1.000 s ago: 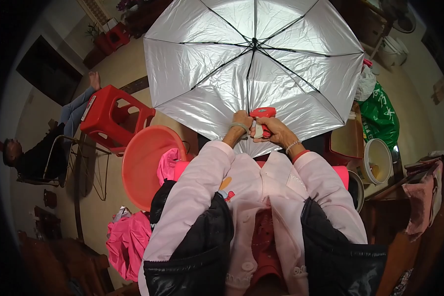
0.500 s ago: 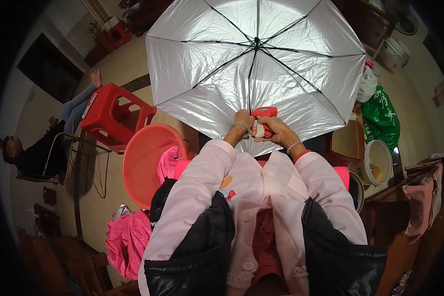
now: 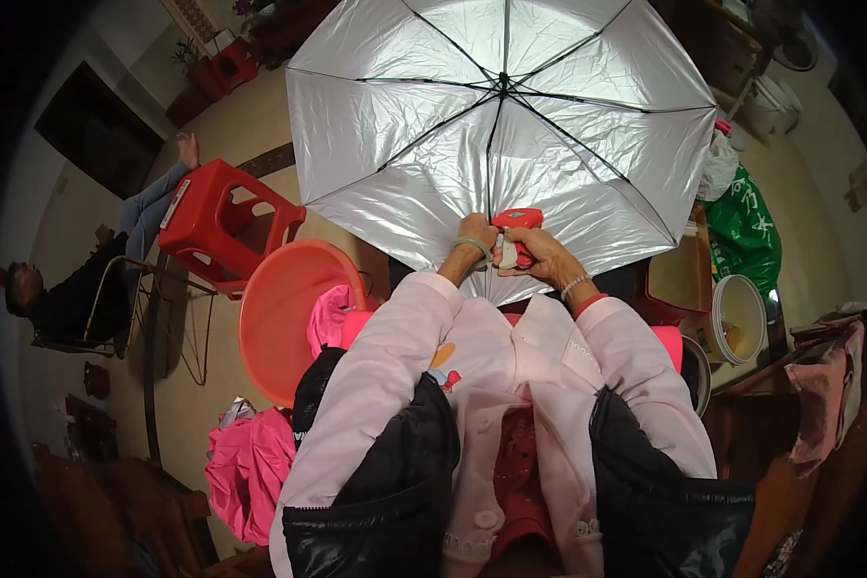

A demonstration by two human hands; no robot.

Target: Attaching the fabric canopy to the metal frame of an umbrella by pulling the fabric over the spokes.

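An open umbrella (image 3: 405, 125) with a silver lining and thin black ribs fills the space before me, its inside turned toward me. My left hand (image 3: 475, 234) is closed on its near edge, at the lower end of the rib (image 3: 489, 159) that runs down from the hub (image 3: 502, 85). Right beside it, my right hand (image 3: 543, 252) is curled around a small red and pale handheld object (image 3: 518, 219), whose red end sticks out above the fingers against the lining. My fingers hide the rest of it, so its kind is unclear. Both hands nearly touch.
Left of me stand a red plastic stool (image 3: 223, 226) and a coral basin (image 3: 284, 318) with pink cloth. A person (image 3: 82, 299) reclines on a chair farther left. At right are a green bag (image 3: 745, 231) and a white bucket (image 3: 740, 318). Pink fabric (image 3: 250, 472) lies lower left.
Almost nothing differs. The umbrella has shifted very slightly to the right; both hands keep their place at its near edge.
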